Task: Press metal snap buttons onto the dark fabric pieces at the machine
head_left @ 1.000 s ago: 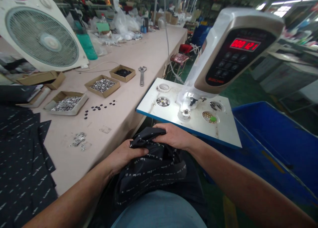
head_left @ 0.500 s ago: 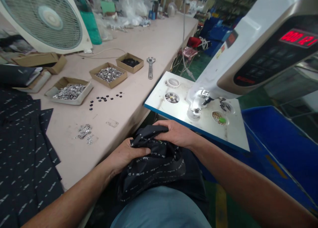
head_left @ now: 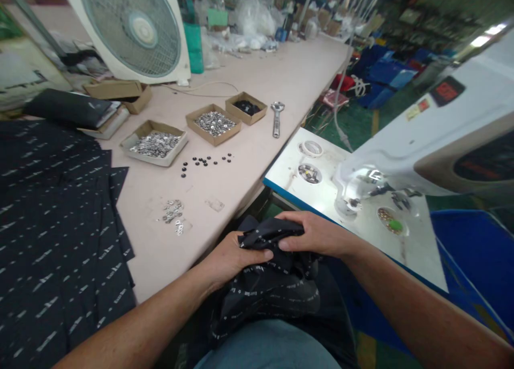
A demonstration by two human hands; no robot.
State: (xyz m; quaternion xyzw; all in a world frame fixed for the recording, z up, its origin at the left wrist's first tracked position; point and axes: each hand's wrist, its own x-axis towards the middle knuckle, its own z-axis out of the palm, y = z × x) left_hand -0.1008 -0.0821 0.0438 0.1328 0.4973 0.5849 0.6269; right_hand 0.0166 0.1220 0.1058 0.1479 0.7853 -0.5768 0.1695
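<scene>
A dark garment (head_left: 277, 291) with white printed lettering lies bunched over my lap. My left hand (head_left: 236, 256) grips its upper edge, thumb on top and fingers hidden beneath the cloth. On the other side of the same fold, my right hand (head_left: 311, 234) pinches the fabric between thumb and fingers. Just beyond my right hand stands a white snap-fastening machine (head_left: 401, 138), its working head above a white plate (head_left: 417, 259) with round cups of small metal parts let into it. The garment is apart from the machine head.
More printed dark cloth (head_left: 60, 240) covers the table's left. Boxes of silver snap parts (head_left: 155, 144), loose black snap caps (head_left: 204, 162), a small silver pile (head_left: 173, 211) and an adjustable wrench (head_left: 277, 120) lie on the table (head_left: 225, 181). A fan (head_left: 136, 31) stands behind; a blue bin (head_left: 474, 262) sits right.
My view has swung left, so the table, machine and hands appear farther right. Both hands keep hold of the garment, with little change in their grip.
</scene>
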